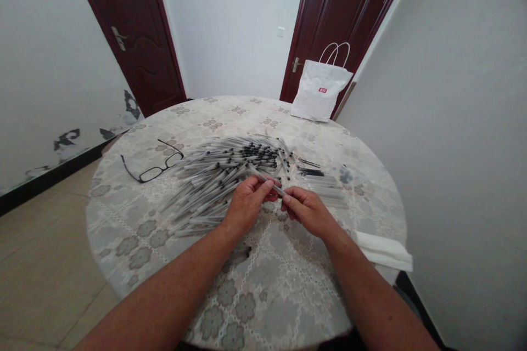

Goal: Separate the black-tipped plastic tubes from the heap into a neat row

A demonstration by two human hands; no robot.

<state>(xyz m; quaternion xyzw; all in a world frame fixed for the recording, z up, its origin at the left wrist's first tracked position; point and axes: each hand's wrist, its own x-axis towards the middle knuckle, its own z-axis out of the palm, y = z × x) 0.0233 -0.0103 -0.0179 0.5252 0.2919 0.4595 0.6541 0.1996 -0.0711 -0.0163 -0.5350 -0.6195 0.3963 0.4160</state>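
Note:
Between my hands is a slim clear pen, slanting down to the right. My left hand pinches its middle between thumb and fingers. At its near end, my right hand grips it with thumb and forefinger; the tip is hidden by those fingers. Just beyond my left hand spreads a big heap of similar clear pens, many with black ends. To the right lie thin dark rods and a row of clear tubes. A few dark-ended pens lie beside my left forearm, partly covered.
A round table with a flowered cloth bears everything. Eyeglasses rest left of the heap. At the back right stands a white paper bag. A folded white cloth or paper lies by the right edge, partly behind my right forearm.

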